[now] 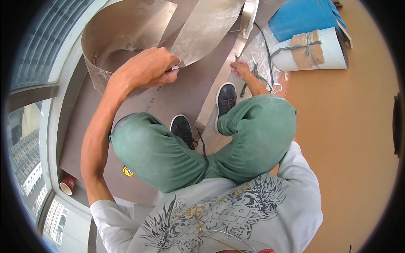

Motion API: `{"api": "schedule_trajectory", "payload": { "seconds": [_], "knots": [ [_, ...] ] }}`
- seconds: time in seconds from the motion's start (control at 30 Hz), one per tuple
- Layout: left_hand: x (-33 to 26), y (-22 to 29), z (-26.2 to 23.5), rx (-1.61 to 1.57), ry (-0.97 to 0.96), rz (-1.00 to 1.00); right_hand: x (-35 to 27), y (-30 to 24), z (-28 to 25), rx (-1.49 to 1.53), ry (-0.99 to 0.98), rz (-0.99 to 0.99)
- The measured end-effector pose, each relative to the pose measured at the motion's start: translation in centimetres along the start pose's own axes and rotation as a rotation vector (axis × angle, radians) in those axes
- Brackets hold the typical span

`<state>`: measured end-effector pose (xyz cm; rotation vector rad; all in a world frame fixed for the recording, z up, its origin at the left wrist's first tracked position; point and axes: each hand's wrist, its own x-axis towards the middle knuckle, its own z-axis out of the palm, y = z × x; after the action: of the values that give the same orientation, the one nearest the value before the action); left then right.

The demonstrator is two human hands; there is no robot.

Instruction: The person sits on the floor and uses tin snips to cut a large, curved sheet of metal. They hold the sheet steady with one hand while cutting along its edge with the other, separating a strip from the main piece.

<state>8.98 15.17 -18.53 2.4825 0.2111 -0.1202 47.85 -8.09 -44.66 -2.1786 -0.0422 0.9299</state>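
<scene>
My left hand (154,69) is closed, its fingers curled at the lower edge of a thin, curling metal sheet (206,29). Something small and white shows at its fingertips, too small to name. Beside it a wide loop of the same sheet (122,29) stands on its edge. A long, flat metal strip (221,82) runs between my feet and away from me. On its right edge my right hand (241,69) has its fingers bent around the strip. Close to that hand lie dark-handled pliers (244,90).
A blue bucket (297,19) and a white cylinder wrapped in cardboard and cord (312,49) lie at the far right. A dark cable (266,46) runs past them. Windows line the left side, with a red cup (68,184) near them. A yellow tape measure (128,171) lies by my left knee.
</scene>
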Motion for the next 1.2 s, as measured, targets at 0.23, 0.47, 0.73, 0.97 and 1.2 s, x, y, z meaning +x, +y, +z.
{"api": "schedule_trajectory", "payload": {
  "seconds": [0.23, 0.47, 0.73, 0.97, 1.2],
  "knots": [
    [0.1, -0.5, -0.1, -0.033, -0.028, 0.013, 1.6, 1.7, -2.8, -0.155, -0.004, -0.009],
    [0.0, -0.4, 0.2, 0.010, -0.064, 0.013, 0.3, 3.3, -4.2, -0.195, 0.065, 0.079],
    [-2.0, 1.6, -2.9, -0.001, -0.314, -0.005, -0.5, 4.2, -6.5, -0.351, 0.005, 0.233],
    [-3.0, 0.4, -4.3, -0.045, -0.235, 0.066, -0.4, 6.6, -8.4, -0.609, 0.090, -0.004],
    [-3.4, 0.3, -3.5, -0.168, -0.157, -0.029, -7.4, 5.7, -9.8, -0.827, 0.462, -0.623]
  ]
}}
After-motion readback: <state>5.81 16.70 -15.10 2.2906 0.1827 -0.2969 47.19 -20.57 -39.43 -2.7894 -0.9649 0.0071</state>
